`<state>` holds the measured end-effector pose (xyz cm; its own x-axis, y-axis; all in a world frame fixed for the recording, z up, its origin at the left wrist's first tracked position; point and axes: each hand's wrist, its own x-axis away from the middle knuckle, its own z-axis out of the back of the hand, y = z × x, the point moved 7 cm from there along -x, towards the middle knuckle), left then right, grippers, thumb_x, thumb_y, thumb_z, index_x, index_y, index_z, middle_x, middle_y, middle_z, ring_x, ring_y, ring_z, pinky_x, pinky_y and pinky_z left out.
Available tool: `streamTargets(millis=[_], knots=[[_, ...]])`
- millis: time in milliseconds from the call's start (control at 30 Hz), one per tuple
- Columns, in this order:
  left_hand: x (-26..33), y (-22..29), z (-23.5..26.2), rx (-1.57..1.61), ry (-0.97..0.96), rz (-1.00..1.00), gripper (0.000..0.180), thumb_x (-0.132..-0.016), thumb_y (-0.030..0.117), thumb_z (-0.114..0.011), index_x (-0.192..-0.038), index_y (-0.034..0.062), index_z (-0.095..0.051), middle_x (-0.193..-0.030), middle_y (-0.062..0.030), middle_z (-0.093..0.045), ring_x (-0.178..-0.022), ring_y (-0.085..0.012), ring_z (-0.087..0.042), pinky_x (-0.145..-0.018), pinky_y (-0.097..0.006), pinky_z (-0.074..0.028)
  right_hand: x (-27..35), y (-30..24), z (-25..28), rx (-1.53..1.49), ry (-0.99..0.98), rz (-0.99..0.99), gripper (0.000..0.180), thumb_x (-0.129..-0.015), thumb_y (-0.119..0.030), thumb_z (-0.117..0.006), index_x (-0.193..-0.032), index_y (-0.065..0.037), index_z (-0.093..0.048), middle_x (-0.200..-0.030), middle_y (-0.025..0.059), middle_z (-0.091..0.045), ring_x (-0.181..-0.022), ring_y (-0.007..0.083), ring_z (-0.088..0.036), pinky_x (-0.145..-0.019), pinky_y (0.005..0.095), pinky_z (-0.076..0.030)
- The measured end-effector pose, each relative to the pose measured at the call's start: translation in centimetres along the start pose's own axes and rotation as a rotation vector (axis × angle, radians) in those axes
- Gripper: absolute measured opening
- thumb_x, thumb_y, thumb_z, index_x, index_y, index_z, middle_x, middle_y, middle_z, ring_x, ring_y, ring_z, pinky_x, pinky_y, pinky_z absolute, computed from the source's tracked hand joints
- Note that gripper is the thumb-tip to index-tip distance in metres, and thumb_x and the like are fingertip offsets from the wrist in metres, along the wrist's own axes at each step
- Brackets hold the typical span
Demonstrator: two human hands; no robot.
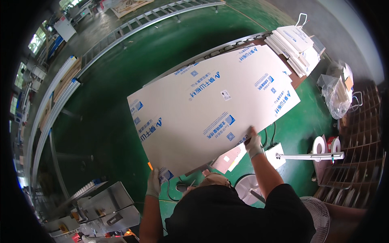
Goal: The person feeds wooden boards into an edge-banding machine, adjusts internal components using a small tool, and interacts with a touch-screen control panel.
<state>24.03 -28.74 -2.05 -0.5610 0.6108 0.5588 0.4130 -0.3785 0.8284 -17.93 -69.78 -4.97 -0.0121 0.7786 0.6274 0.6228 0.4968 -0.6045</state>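
Observation:
A large pale board (182, 113), its film printed in blue with a small white label, spans the middle of the head view. My left hand (153, 184), in a light glove, grips its near left corner. A small orange piece (150, 166) shows at those fingertips; I cannot make out what it is. My right hand (254, 145), also gloved with bare fingertips, holds the near edge further right. The fingers under the board are hidden. Edges of further boards show beneath it at the far and right sides.
Stacked smaller white panels (291, 44) lie at the far right. A plastic-wrapped bundle (336, 89), a slotted brown rack (360, 133) and a white arm (312, 156) stand right. A fan (318, 218) is close by my right side. Machinery (105, 208) stands near left; a roller conveyor (142, 20) curves behind.

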Motion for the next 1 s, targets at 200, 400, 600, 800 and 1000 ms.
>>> streamTargets(millis=[200,400,600,800,1000], knots=[[-0.5,2.2,0.4,-0.02,0.143,-0.02,0.047,-0.11,0.041,-0.05,-0.125,-0.0024,-0.061,-0.113,-0.0095,-0.066,-0.099,-0.0162,-0.064,-0.087,-0.032,-0.054,-2.1,-3.7,2.4,0.144,0.339,0.088,0.054,-0.097,-0.043,-0.073,-0.136,-0.009,-0.058,-0.121,0.0051,-0.064,-0.107,0.0232,-0.064,-0.09,0.0404,-0.058],[1.3,4.4,2.0,0.305,0.375,0.08,0.043,-0.108,0.041,-0.054,-0.118,0.0008,-0.064,-0.106,-0.0114,-0.07,-0.086,-0.0166,-0.067,-0.07,-0.029,-0.055,2.8,-0.1,6.1,0.262,0.348,-0.018,0.044,-0.095,-0.051,-0.073,-0.122,-0.018,-0.066,-0.101,-0.0031,-0.064,-0.084,0.0153,-0.063,-0.065,0.0319,-0.053],[2.8,3.6,3.3,0.253,0.34,0.123,0.045,-0.107,0.045,-0.048,-0.127,0.0074,-0.063,-0.112,-0.0124,-0.07,-0.096,-0.0221,-0.066,-0.081,-0.038,-0.055,1.1,-0.6,5.5,0.213,-0.084,-0.106,0.041,-0.102,-0.057,-0.058,-0.11,-0.019,-0.07,-0.092,-0.0052,-0.07,-0.077,0.0148,-0.064,-0.069,0.0346,-0.055],[2.5,0.8,2.8,1.061,0.303,0.024,0.052,-0.108,0.047,-0.042,-0.124,0.0039,-0.067,-0.122,-0.0109,-0.071,-0.104,-0.0265,-0.068,-0.09,-0.042,-0.055,1.1,-1.3,6.4,0.481,0.016,-0.097,0.038,-0.101,-0.062,-0.056,-0.088,-0.027,-0.063,-0.068,-0.0119,-0.058,-0.058,0.0094,-0.057,-0.045,0.0274,-0.044],[3.0,-1.8,2.8,1.13,0.444,0.058,0.036,-0.097,0.041,-0.068,-0.113,0.0101,-0.073,-0.105,-0.0066,-0.074,-0.086,-0.0207,-0.071,-0.076,-0.038,-0.058,5.9,-4.2,3.7,0.983,-0.421,-0.713,0.053,-0.097,-0.073,-0.052,-0.104,-0.022,-0.065,-0.058,0.0002,-0.045,-0.049,0.0147,-0.045,-0.044,0.0268,-0.035]])
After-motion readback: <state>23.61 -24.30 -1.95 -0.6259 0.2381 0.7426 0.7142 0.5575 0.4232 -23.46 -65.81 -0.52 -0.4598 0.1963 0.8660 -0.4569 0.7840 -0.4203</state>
